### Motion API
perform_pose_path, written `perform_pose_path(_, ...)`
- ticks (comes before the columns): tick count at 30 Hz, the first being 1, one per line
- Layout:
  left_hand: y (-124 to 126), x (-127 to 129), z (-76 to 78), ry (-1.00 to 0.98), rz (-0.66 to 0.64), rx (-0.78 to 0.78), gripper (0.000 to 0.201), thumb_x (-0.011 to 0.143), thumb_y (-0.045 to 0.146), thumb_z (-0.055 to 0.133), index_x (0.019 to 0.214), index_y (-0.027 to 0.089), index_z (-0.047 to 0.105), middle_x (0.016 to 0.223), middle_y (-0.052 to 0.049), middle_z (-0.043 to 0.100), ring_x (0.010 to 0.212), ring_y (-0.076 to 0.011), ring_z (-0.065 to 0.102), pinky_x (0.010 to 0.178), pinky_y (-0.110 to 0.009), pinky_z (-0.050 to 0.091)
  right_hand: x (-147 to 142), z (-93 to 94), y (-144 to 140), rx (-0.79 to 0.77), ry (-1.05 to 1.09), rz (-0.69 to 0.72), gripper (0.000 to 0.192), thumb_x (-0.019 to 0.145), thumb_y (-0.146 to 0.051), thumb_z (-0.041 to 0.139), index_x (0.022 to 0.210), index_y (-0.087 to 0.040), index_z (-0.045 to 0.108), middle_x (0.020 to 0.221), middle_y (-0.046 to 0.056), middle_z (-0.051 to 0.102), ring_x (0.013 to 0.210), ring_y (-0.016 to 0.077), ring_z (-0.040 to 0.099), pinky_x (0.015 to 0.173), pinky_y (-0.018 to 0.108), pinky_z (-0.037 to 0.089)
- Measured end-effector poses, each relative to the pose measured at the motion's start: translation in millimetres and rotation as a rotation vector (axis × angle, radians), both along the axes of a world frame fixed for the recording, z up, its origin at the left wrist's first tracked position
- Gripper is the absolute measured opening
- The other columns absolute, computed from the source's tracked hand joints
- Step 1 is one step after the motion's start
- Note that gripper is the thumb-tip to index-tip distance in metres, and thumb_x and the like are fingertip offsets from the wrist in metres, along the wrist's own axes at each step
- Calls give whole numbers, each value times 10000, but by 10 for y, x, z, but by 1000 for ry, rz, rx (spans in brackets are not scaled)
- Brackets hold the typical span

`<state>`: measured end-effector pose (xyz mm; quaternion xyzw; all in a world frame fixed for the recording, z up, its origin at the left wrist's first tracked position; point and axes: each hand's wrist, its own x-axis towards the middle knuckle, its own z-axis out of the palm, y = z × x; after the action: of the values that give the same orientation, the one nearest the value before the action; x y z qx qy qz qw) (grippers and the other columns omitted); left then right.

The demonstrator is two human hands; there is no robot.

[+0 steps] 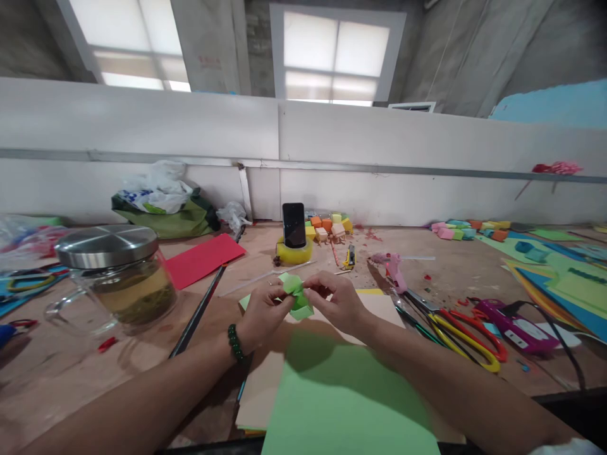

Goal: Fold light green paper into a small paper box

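A small folded green paper piece [296,294] is pinched between both my hands above the workbench. My left hand [262,314], with a dark green bead bracelet on the wrist, grips its left side. Its right side is held in the fingers of my right hand [336,301]. Below my forearms lies a large green sheet [346,404] on top of a beige board [258,392]. A second bit of green paper [245,301] peeks out just left of my left hand.
A glass jar with a metal lid [114,278] stands at left, beside a red sheet [203,258]. A phone [294,225] leans on a yellow tape roll. Foam blocks [327,226], a pink glue gun [392,266], scissors [455,332] and coloured sheets [559,278] lie to the right.
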<state>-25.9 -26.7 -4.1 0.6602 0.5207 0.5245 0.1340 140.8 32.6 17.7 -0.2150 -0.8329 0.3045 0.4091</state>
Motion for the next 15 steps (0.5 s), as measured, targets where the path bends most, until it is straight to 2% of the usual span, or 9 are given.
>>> perform_pose_path(5,0,-19,35,1,18,96,232,799,230,562,618,171,695,644,-26,640,646,-153,570,583,-240,465,-4,20,-24,-39,41,7,88,781,-240,597,846,-180,602,743,10,613,629,111,533,576,231,449)
perform_pose_path(10,-52,-51,69,88,16,225,195,859,233,561,855,207,753,796,-47,677,761,-168,625,670,-257,514,-3,42,-71,-32,82,-8,128,741,-260,619,766,-195,511,697,-16,542,602,106,495,569,235,444)
perform_pose_path(15,-86,-84,62,227,-17,337,233,890,238,547,1042,233,723,875,-62,667,801,-172,639,681,-260,534,8,73,-89,41,79,-27,57,729,-180,547,741,-201,495,661,-26,501,578,102,462,533,218,411)
